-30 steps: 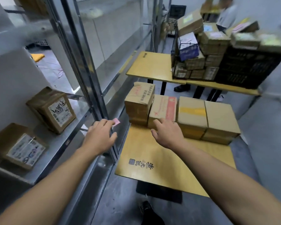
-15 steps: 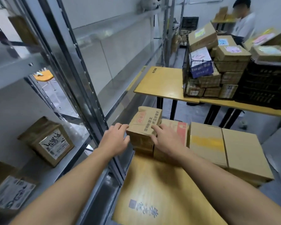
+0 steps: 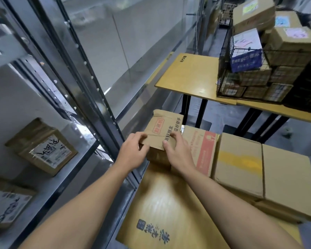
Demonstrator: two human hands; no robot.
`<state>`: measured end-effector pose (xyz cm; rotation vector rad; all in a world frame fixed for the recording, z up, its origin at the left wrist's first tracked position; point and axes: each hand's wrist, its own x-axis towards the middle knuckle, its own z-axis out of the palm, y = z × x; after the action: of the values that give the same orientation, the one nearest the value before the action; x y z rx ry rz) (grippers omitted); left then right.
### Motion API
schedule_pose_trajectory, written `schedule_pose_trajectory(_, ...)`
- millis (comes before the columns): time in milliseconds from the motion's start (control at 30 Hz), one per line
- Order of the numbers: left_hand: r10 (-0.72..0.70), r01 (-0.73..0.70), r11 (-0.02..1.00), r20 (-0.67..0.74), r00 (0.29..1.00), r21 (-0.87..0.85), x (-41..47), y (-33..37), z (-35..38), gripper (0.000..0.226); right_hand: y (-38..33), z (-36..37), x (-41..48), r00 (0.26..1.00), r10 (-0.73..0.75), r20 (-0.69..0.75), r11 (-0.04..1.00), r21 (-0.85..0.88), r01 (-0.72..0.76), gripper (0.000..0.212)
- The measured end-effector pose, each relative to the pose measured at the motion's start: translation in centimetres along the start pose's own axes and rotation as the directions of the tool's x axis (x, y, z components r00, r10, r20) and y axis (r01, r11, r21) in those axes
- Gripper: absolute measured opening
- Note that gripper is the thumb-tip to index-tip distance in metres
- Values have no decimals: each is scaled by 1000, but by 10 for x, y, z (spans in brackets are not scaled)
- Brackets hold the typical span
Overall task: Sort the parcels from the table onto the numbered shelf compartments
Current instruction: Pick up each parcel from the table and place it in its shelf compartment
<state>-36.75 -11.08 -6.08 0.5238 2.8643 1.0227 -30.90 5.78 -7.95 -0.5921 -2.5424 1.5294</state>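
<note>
parcel point(image 3: 162, 124): creased brown cardboard, red stamp | left hand point(image 3: 133, 154), right hand point(image 3: 180, 154): fingers point(image 3: 140, 136) curled round it

Leaving bare room on the near surface point(image 3: 162, 203); walling off its far and right side with boxes point(image 3: 241, 164) packed touching; crowding the left edge with a shelf post point(image 3: 95, 108); keeping open shelf floor point(image 3: 86, 159) right of two parcels point(image 3: 41, 148).

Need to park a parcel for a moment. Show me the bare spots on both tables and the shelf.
Near table: bare wood in front of the parcel row. Far table: bare left of the wire basket. Shelf: bare strip right of the labelled parcel. Crowded: near table's back edge, far table's right end.
</note>
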Motion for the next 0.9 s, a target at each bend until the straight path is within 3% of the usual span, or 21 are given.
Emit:
schedule_pose_trajectory(200, -9, -49, 926, -152, 988, -373, -34, 8, -20, 26, -4, -7, -31, 999, -3, -55, 968, 251, 16, 33)
schedule_pose_trajectory(333, -92, -14, 922, -256, 962, -387, -58, -2, -27, 26, -6, -6, -67, 997, -45, -65, 942, 330, 64, 34)
schedule_pose_trajectory(433, -189, 83, 886, -193, 963, -457, -77, -10, -32, 26, -12, -5, -94, 992, -93, -80, 927, 357, 115, 36)
schedule_pose_trajectory(533, -253, 177, 709, -12, 968, -683, -102, -12, -38, 20, -16, -4, -116, 990, -125, -61, 912, 387, 139, 38)
schedule_pose_trajectory(667, -224, 109, 572, -27, 974, -813, -134, -6, -49, 26, -22, 3, -143, 987, -162, 10, 912, 383, 146, 43)
schedule_pose_trajectory(800, -159, -9, 645, -145, 976, -764, -160, -5, -63, 34, -30, 18, -165, 991, -130, 39, 924, 368, 107, 38)
schedule_pose_trajectory(900, -121, -34, 727, -177, 977, -686, -180, -9, -69, 43, -34, 25, -174, 992, -108, 59, 929, 363, 80, 50)
